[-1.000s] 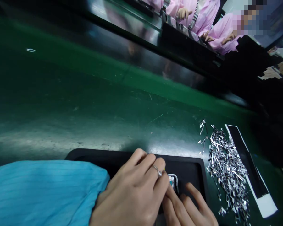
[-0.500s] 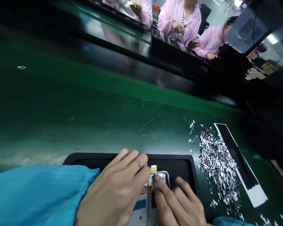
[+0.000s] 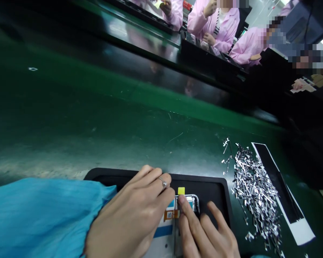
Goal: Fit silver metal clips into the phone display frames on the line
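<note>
Orange flex cable (image 3: 171, 215) now showing clear of the left hand (image 3: 129, 218), and that hand's ring (image 3: 164, 183) rides high as it lies across the left edge of a white-backed phone panel (image 3: 164, 238); can't tell if it's gripping! Right hand (image 3: 204, 233) comes in, index fingertip (image 3: 181, 200) pressing on the panel's metal-rimmed top corner, other fingers spread, no clear grasp. Yellow tag (image 3: 181, 190) sits just above that corner. Panel's on a black tray (image 3: 204, 182), blue sleeve (image 3: 43, 215) alongside. Right of the tray, loose metal strips (image 3: 254, 190) beside a black-and-white strip (image 3: 280, 186) on the green bench (image 3: 97, 143). Far across, co-workers in pink smocks (image 3: 214, 25).
</note>
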{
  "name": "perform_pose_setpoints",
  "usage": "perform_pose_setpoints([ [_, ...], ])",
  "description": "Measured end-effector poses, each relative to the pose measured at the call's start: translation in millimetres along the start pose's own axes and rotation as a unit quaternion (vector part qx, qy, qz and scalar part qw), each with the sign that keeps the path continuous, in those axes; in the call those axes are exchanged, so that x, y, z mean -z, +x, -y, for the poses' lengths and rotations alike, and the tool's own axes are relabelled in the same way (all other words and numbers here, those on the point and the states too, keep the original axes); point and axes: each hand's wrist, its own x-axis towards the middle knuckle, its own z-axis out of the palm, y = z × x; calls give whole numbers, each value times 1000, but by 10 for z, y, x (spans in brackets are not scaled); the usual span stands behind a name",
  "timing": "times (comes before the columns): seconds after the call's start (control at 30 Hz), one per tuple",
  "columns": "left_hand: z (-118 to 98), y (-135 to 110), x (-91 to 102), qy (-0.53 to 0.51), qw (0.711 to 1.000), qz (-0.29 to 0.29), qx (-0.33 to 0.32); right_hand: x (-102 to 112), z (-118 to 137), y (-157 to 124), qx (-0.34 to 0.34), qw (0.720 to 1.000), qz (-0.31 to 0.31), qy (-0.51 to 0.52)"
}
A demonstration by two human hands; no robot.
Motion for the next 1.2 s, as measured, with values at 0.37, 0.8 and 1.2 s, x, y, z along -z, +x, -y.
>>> perform_pose_setpoints([
  [0.37, 71, 117, 28, -52, 995, 82, 35, 20, 3, -4, -5, 1000, 6, 20],
  [0.8, 212, 184, 182, 1, 996, 85, 25, 8, -2, -60, 5, 1000, 19, 23],
  [1.2, 307, 302, 219, 34, 984, 146, 101, 23, -27, -19, -6, 1000, -1, 20],
])
